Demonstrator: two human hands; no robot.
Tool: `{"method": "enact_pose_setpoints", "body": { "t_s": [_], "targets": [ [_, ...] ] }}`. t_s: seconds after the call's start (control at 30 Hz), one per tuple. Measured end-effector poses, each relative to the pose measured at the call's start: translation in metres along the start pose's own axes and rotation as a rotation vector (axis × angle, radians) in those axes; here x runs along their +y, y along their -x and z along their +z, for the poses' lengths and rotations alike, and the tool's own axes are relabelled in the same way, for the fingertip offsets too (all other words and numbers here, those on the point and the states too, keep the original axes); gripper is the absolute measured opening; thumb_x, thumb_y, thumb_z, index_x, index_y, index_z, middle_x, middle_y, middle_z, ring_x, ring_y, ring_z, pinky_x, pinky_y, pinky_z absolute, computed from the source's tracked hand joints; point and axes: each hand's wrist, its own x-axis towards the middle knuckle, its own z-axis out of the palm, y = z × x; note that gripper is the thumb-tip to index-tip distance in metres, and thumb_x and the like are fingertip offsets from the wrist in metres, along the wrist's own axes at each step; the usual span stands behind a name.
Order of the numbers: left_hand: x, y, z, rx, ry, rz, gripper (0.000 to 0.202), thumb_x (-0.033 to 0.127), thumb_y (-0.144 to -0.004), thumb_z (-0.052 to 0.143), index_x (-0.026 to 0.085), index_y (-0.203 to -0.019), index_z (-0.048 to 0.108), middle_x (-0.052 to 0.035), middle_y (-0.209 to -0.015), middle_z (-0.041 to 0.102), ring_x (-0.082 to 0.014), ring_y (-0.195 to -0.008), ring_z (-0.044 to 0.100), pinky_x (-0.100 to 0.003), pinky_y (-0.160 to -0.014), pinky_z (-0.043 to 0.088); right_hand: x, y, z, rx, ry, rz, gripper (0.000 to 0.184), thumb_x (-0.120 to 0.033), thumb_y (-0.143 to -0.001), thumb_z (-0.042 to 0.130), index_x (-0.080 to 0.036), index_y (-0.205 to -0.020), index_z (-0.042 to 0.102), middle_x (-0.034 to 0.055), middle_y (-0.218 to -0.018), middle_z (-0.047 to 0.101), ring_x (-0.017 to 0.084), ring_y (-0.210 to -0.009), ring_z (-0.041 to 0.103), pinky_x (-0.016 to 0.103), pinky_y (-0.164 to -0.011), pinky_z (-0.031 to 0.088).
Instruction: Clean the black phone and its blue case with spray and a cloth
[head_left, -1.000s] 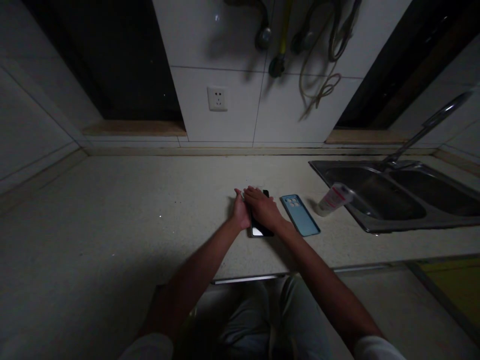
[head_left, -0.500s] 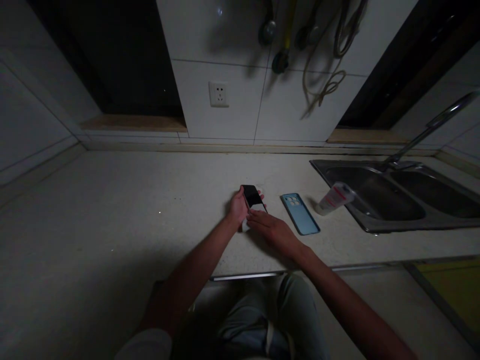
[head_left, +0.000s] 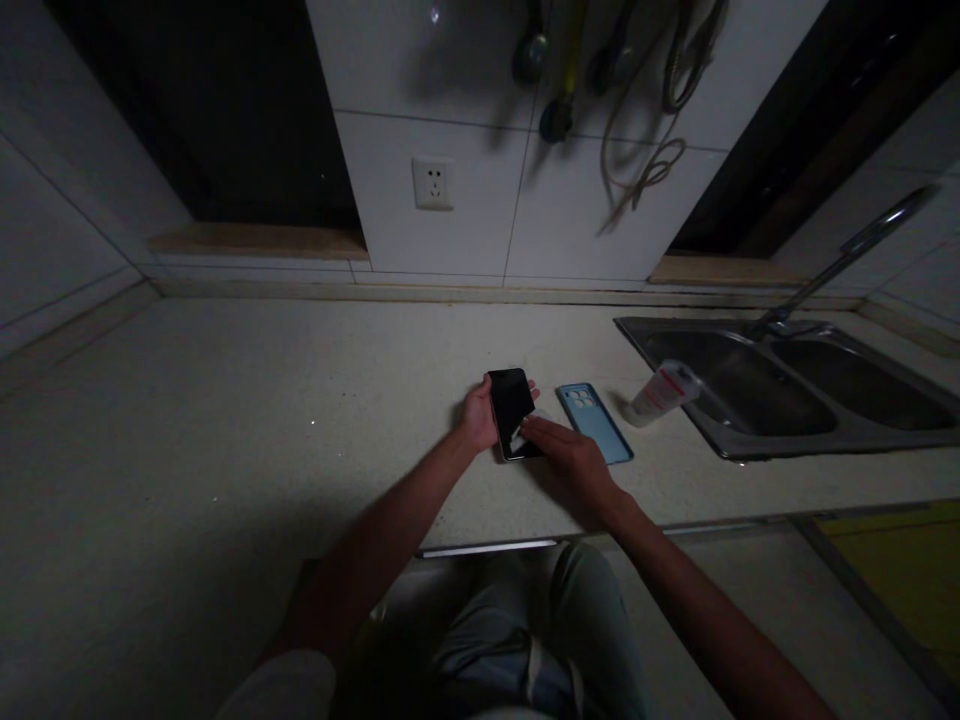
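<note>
1. The left hand (head_left: 480,415) grips the phone (head_left: 512,397) from below: its thumb lies along the left edge, and fingertips show past the right edge.
2. The phone sits in the left hand's palm, over the surface (head_left: 397,400), screen up. Its long axis runs away from the person, the far end slanting slightly to the left and the near end to the right. Which end is its top, I cannot tell.
3. The right hand (head_left: 571,458) is closed, fingers together, on a white wipe (head_left: 517,441), which lies against the near part of the screen.
4. Just beyond the right hand, to its right, lies a blue phone case (head_left: 598,420), camera holes at the far end, its long axis slanting like the phone's.
5. Farther right of that hand are a container (head_left: 661,393) with red print and the sink (head_left: 720,440).
</note>
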Motion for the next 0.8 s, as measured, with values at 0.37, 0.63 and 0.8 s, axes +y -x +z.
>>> {"method": "enact_pose_setpoints", "body": {
  "t_s": [0.37, 0.63, 0.8],
  "targets": [
    [-0.010, -0.001, 0.003, 0.091, -0.148, -0.123, 0.047, 0.050, -0.097, 0.045, 0.016, -0.119, 0.069, -0.0127, -0.099, 0.076, -0.0308, -0.100, 0.070, -0.047, -0.098, 0.049, 0.033, -0.086, 0.020, 0.059, -0.039, 0.385, 0.038, -0.011, -0.090, 0.048, -0.023, -0.115, 0.074, 0.0087, -0.119, 0.074, 0.027, -0.111, 0.070, 0.043, -0.098, 0.054],
    [-0.013, -0.008, -0.004, 0.154, -0.191, 0.047, 0.042, 0.048, -0.096, 0.049, 0.013, -0.100, 0.071, -0.0105, -0.079, 0.073, -0.0242, -0.074, 0.070, -0.037, -0.077, 0.054, 0.015, -0.077, 0.013, 0.429, -0.572, 0.546, 0.032, -0.031, -0.090, 0.053, -0.018, -0.110, 0.075, 0.0092, -0.110, 0.077, 0.024, -0.100, 0.071, 0.041, -0.092, 0.055],
    [-0.020, -0.013, -0.011, 0.197, -0.249, 0.216, 0.019, 0.032, -0.089, 0.065, 0.016, -0.098, 0.071, -0.0023, -0.074, 0.071, -0.0151, -0.063, 0.065, -0.025, -0.064, 0.050, -0.013, -0.066, 0.017, 0.556, -0.749, 0.520, 0.025, -0.029, -0.089, 0.059, -0.025, -0.108, 0.076, 0.0063, -0.127, 0.071, 0.024, -0.124, 0.063, 0.047, -0.112, 0.043]
  ]
}}
